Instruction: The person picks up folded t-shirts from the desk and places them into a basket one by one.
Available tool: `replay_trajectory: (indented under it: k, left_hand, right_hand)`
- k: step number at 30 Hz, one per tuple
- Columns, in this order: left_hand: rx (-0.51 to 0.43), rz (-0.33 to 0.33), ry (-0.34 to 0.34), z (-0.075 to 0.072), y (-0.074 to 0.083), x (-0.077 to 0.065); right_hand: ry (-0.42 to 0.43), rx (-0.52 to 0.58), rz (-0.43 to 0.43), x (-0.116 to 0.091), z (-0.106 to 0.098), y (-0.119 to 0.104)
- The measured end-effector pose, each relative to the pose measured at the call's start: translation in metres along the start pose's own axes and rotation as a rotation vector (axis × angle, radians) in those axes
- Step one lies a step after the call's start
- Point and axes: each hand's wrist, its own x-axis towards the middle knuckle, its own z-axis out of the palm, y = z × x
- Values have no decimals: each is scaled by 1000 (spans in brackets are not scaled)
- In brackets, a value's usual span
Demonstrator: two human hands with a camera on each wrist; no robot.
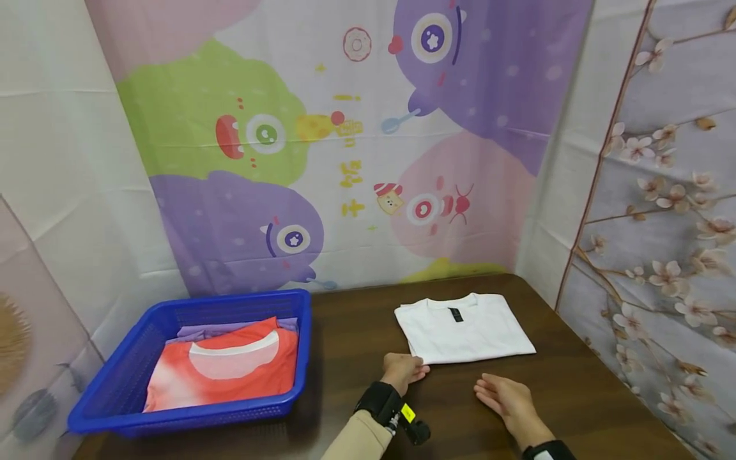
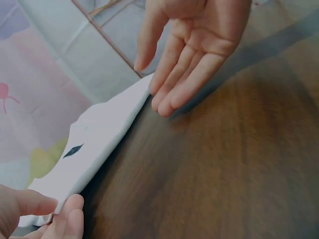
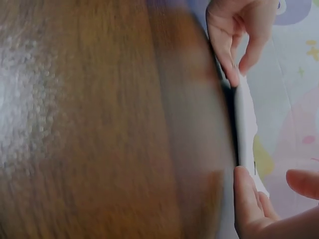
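A folded white T-shirt (image 1: 464, 329) with a black neck label lies on the dark wooden table, its neckline toward the back. At its near left corner my left hand (image 1: 400, 370) pinches the fabric between thumb and fingers; the left wrist view shows this hand (image 2: 37, 211) at the folded edge. My right hand (image 1: 508, 402) is held just in front of the shirt's near edge, palm turned toward the left and fingers extended. In the right wrist view, the right hand's fingers (image 3: 244, 194) overlap the lower end of the shirt, the thumb apart from them.
On the left of the table (image 1: 339, 332) stands a blue plastic basket (image 1: 305, 345) holding a folded red-and-white garment (image 1: 230, 364) and a purple one (image 1: 201, 331) behind it. A cartoon-print curtain (image 1: 356, 255) hangs behind the table, a floral one (image 1: 661, 255) along the right.
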Motion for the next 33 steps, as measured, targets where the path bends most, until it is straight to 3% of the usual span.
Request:
replay_trajectory:
  k: [12, 19, 24, 27, 33]
  left_hand:
    - [71, -22, -76, -28, 4, -24]
    - [62, -20, -100, -44, 8, -29]
    - [69, -34, -75, -50, 6, -26]
    - [87, -32, -47, -50, 2, -24]
    - [134, 70, 71, -44, 2, -20]
  right_hand:
    - [10, 133, 58, 9, -15, -5]
    - [110, 217, 100, 19, -20, -20]
    - [256, 217, 83, 31, -20, -30]
    - [293, 181, 53, 38, -24, -30]
    - [313, 163, 51, 51, -36, -27]
